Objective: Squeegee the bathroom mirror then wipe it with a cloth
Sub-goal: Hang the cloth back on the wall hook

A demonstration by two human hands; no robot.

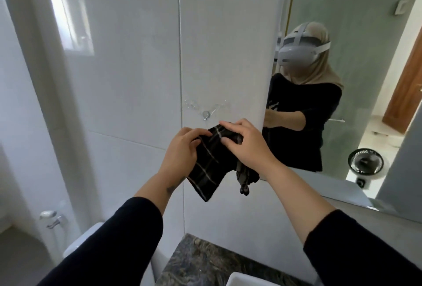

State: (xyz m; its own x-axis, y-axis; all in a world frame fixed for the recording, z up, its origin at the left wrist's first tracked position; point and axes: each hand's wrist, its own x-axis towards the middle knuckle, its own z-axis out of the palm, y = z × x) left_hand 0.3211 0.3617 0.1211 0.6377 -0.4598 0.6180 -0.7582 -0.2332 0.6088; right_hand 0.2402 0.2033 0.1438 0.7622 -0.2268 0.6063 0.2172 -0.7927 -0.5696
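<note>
a white-tiled bathroom wall [127, 68] fills the left and middle, pale and glossy, with a small chrome wall hook [206, 115] set on a tile seam just above the hands. low at the left a chrome wall tap [53, 218] sits beside the white toilet cistern [80, 243]. at the bottom a dark speckled stone desk [201, 263] runs in from the edge, with the corner of a white basin [242, 280] on it.

in the middle, raised in front of the wall, the left hand [180, 150] in a black sleeve pinches the upper left edge of a black cloth with thin pale check lines [211, 164], thumb and fingers [201, 133] pressed together on the fabric. the cloth hangs folded between both hands, its lower corner drooping free. the right hand [245, 142] holds the upper right part, fingers curled over the top fold, and a bunched tail of cloth hangs below its wrist.

to the right the large frameless wall mirror [374, 80] starts just beside the right hand. the cloth is near it but not touching the glass. low in the mirror a small black round fan [364, 163] shows.
</note>
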